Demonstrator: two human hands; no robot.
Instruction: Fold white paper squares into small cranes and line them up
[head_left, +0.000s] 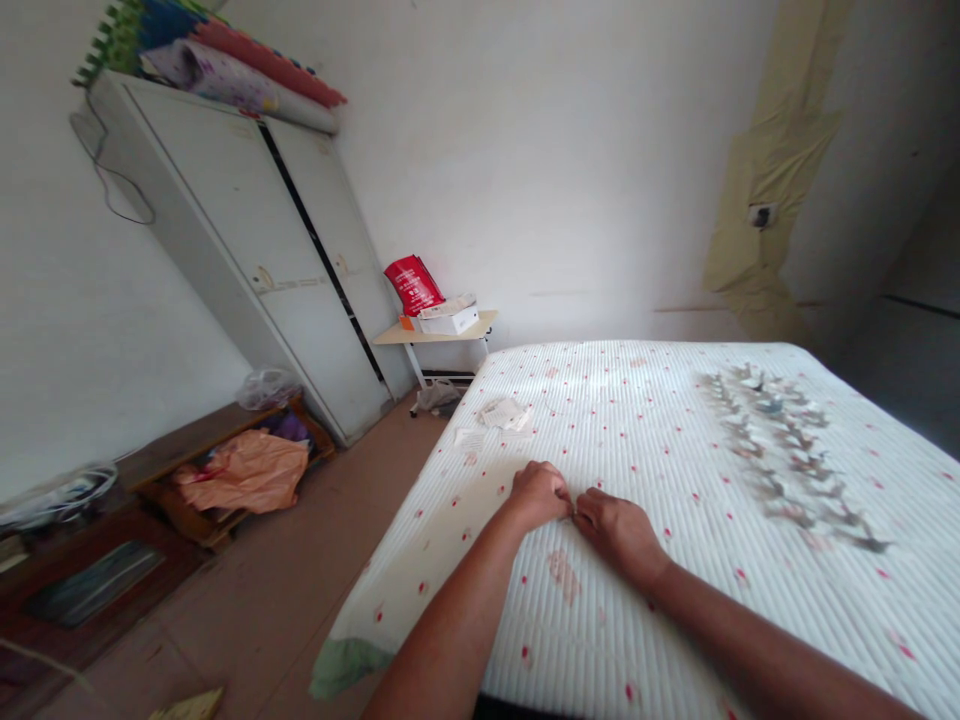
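My left hand [538, 494] and my right hand [616, 528] meet low over the white quilted mattress [645, 440], fingertips pinched close together. Something tiny and pale shows between them, mostly hidden by the fingers, and I cannot make out what it is. Just beyond my left hand lie thin sheets of printed paper [504, 414] on the mattress. Off to the right, several small folded paper figures [806, 460], shaped like cranes, stand in rough rows; they look blurred.
Against the far wall stands a small table [431, 334] with a red bag [414, 285] and a white box [450, 318]. A grey metal cabinet [247, 230] rises at the left. A low wooden cabinet [97, 560] holds a crumpled orange plastic bag [246, 470].
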